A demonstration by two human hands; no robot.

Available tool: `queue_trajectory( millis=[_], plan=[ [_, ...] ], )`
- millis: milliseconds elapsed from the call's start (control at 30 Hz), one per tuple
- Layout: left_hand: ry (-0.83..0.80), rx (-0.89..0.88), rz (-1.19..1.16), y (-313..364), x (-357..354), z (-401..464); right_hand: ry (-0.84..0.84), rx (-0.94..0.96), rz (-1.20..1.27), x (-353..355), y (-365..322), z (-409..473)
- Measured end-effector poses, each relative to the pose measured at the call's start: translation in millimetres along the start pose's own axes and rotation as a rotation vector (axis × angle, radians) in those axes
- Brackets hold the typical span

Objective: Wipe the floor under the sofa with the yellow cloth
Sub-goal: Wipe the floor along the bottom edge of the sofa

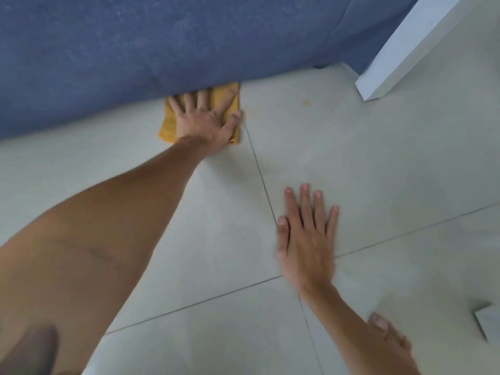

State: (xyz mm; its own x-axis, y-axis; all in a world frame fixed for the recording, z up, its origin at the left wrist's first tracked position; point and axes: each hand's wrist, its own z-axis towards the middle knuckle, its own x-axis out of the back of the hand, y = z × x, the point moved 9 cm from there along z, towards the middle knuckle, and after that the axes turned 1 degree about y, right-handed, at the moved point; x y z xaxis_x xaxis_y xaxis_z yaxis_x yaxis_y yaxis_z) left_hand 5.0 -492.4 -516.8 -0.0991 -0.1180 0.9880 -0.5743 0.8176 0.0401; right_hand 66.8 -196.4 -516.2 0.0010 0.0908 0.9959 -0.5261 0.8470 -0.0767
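The yellow cloth (168, 125) lies flat on the pale tiled floor (351, 158), right at the lower edge of the blue sofa (162, 44). My left hand (205, 117) presses down on the cloth with fingers spread; the fingertips and the cloth's far edge slip under the sofa and are hidden there. My right hand (307, 234) rests flat on the floor nearer to me, fingers apart, holding nothing.
A white furniture panel (411, 47) stands at the upper right beside the sofa's end. A small dark sofa foot (319, 66) shows under the sofa. Faint yellowish spots (305, 102) mark the tile. My foot (389, 336) is at lower right.
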Motion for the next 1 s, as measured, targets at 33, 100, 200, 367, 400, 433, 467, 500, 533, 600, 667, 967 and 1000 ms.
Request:
queue_trajectory(
  millis=[33, 100, 200, 367, 400, 433, 467, 500, 533, 600, 667, 967, 1000],
  plan=[
    [0.003, -0.069, 0.008, 20.2, -0.1, -3.1, -0.005, -0.005, 0.015, 1.2, 0.1, 1.2],
    [-0.015, -0.186, 0.032, 48.4, -2.8, -20.3, -0.004, -0.012, 0.08, 5.7, 0.2, 1.9],
    [-0.033, -0.35, 0.056, 72.6, -11.8, -74.5, 0.051, -0.066, 0.311, 18.5, 7.1, 1.6],
    [-0.022, -0.466, 0.063, 46.7, -23.4, -197.7, -0.026, -0.079, 0.319, 29.7, 12.9, 10.1],
    [-0.024, -0.428, 0.057, 29.5, -25.0, -215.9, -0.082, -0.058, 0.258, 31.3, 12.5, 13.7],
    [-0.026, -0.368, 0.054, 9.5, -26.9, -230.7, -0.114, -0.04, 0.194, 34.3, 14.5, 17.5],
    [-0.025, -0.296, 0.055, -12.2, -29.0, -242.9, -0.114, -0.04, 0.137, 37.8, 20.9, 21.8],
    [-0.024, -0.216, 0.055, -34.3, -30.4, -252.1, -0.103, -0.07, 0.1, 40.4, 31.7, 26.3],
    [-0.027, -0.135, 0.05, -55.8, -31.3, -257.9, -0.098, -0.122, 0.078, 40.4, 45.2, 29.7],
    [-0.043, 0.003, 0.031, -90.9, -32.5, -258.3, -0.15, -0.184, 0.017, 27.1, 67.9, 29.2],
    [-0.05, 0.105, 0.016, -114.3, -32.2, -241.8, -0.192, -0.17, -0.028, 7.6, 76.7, 23.0],
    [0.02, 0.308, -0.043, -99.6, -8.7, -56.7, -0.009, -0.154, 0.004, 6.7, 77.2, 20.0],
    [0.022, 0.276, -0.03, -77.3, -6.0, -37.0, -0.006, -0.15, -0.003, 6.5, 76.5, 20.2]
  ],
)
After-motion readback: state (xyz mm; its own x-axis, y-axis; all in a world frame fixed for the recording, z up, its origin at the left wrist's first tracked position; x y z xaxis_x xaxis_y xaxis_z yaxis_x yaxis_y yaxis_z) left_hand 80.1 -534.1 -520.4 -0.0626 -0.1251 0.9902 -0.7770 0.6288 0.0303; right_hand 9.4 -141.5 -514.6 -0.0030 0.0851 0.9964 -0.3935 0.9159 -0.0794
